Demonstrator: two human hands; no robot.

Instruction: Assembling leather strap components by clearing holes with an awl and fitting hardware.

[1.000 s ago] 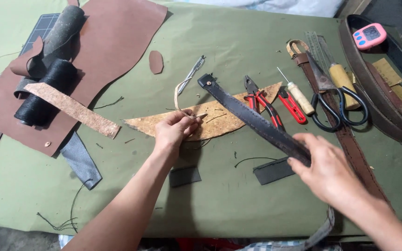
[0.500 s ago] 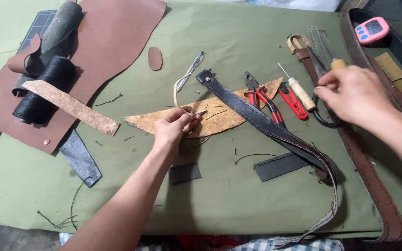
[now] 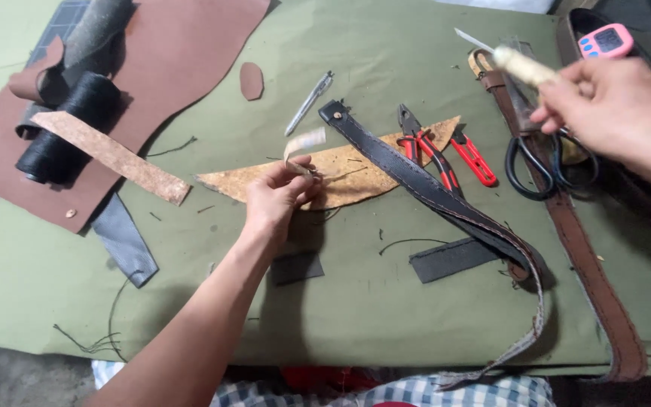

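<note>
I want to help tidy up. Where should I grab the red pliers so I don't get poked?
Take the red pliers by the two red handles, coming from the near right. The handles splay toward that side and lie free on the green cloth, while the dark metal nose points away and sits beside the black strap.

Table: covered by an olive-green cloth (image 3: 356, 68).
Left side: large brown leather sheet (image 3: 182, 53), grey leather scrap (image 3: 126, 241).
Centre: tan cork-like piece (image 3: 340, 169), metal pen (image 3: 309, 103), small brown oval (image 3: 251, 80), two dark patches (image 3: 450, 258).
Right: red-handled pliers (image 3: 435, 154), black scissors (image 3: 540, 162), brown belt (image 3: 585, 264), dark stitched strap (image 3: 431, 192).
Front: loose threads (image 3: 92, 343).
</note>
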